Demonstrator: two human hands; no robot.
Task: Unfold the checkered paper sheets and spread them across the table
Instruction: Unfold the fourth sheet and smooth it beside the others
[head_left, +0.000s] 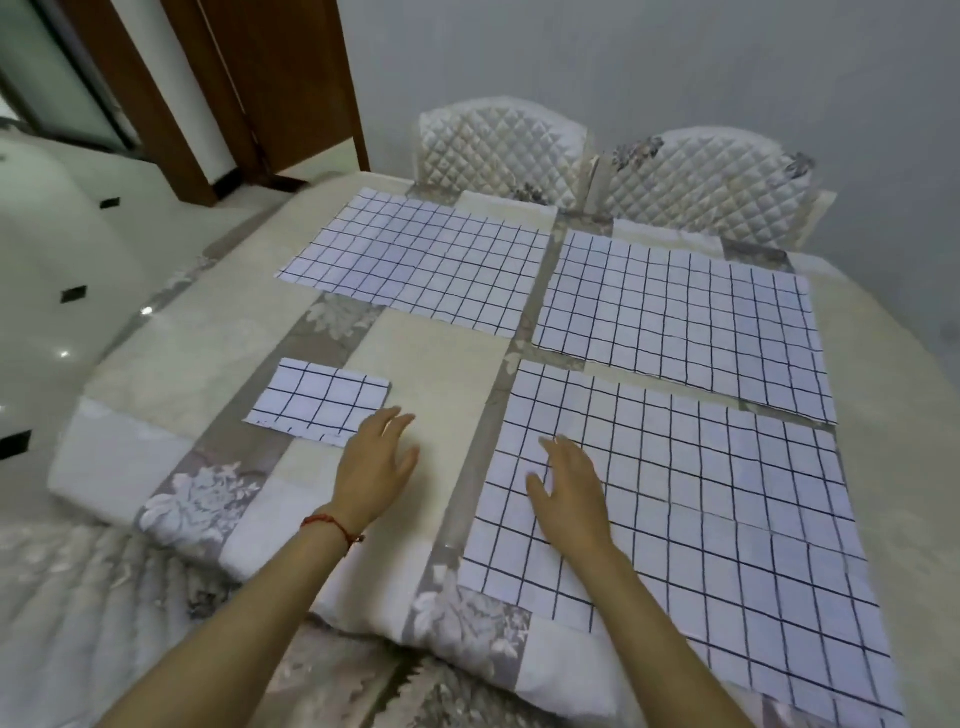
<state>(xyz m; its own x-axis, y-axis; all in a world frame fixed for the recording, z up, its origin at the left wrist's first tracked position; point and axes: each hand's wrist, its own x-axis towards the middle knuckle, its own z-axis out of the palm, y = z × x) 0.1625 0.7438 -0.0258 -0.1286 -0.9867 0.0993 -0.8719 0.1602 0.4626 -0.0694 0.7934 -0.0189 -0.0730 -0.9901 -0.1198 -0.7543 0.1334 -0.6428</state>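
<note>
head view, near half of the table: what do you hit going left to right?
Small folded checkered sheet → left hand, open beside that sheet → right hand, flat on the near unfolded sheet.

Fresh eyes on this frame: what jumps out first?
Three big checkered sheets lie unfolded on the table: far left, far right, near right. A small folded sheet sits near left. The left hand reaches beside it; the right hand rests flat on the near right sheet.

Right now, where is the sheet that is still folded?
The folded sheet lies at the table's near left, just beyond the left hand, whose fingertips reach its corner.
</note>
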